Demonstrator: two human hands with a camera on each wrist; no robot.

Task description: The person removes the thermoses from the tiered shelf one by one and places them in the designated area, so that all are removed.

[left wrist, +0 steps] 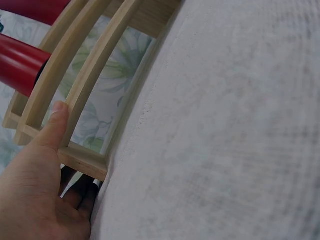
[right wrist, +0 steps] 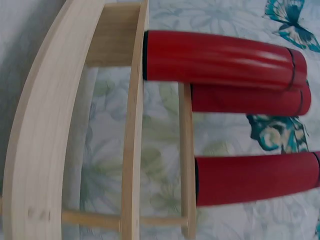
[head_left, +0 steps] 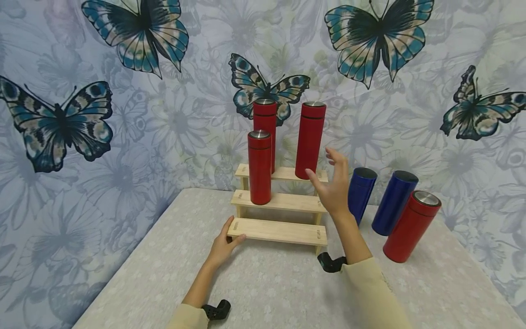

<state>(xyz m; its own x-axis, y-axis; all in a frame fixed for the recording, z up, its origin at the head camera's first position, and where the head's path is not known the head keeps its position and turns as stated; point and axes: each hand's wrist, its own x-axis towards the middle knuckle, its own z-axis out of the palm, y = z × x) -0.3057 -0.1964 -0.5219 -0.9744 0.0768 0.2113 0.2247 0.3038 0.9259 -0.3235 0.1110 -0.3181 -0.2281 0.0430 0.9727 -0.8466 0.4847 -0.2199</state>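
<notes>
A three-step wooden display stand (head_left: 279, 230) carries three red flasks with silver lids. Two of them, the back left flask (head_left: 265, 119) and the back right flask (head_left: 311, 139), stand on the top step; the third red flask (head_left: 260, 169) is on the left of the middle step. My left hand (head_left: 222, 246) grips the left end of the lowest step, its thumb (left wrist: 54, 125) along the front edge in the left wrist view. Held in the air beside the back right flask is my right hand (head_left: 334, 189), fingers spread and holding nothing. The right wrist view does not show it.
Right of the stand, on the cloth-covered table (head_left: 156, 269), are two blue flasks, one (head_left: 360, 194) partly behind my right forearm and another blue flask (head_left: 394, 203) beside it. A red flask (head_left: 412, 227) stands nearest me there. Butterfly-patterned cloth (head_left: 197, 114) hangs behind.
</notes>
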